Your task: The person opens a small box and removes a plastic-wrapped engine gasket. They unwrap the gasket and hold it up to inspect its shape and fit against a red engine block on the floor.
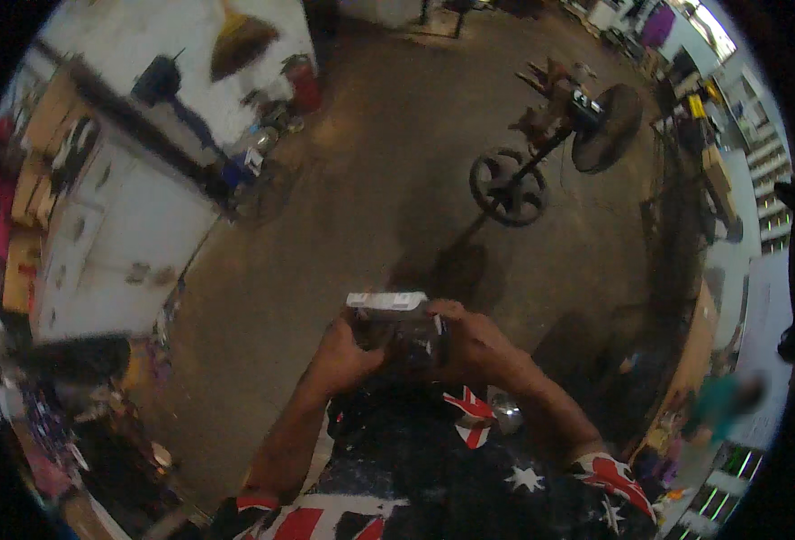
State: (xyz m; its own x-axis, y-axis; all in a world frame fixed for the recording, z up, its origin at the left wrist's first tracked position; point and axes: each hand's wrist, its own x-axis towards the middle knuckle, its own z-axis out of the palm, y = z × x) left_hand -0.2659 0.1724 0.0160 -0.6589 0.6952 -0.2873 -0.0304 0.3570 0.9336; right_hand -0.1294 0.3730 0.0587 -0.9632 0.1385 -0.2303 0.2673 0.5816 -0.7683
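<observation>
In front of my torso, both hands hold a dark, glossy, box-shaped thing (415, 338) with a white strip along its far edge. Its exact kind is too dim to make out. My left hand (352, 353) grips its left side, thumb lying across the near face. At the opposite side, my right hand (474, 340) is closed round the edge, with the fingers near the right end of the white strip. Part of the thing is in shadow against my dark patterned clothing.
A pedestal fan (606, 128) with a wheel-like base (509, 187) stands ahead to the right. White cabinets (114, 243) line the left, near a broom (240, 43) and a red cylinder (302, 83). A person in green (723, 407) is at the right, beside cluttered shelving.
</observation>
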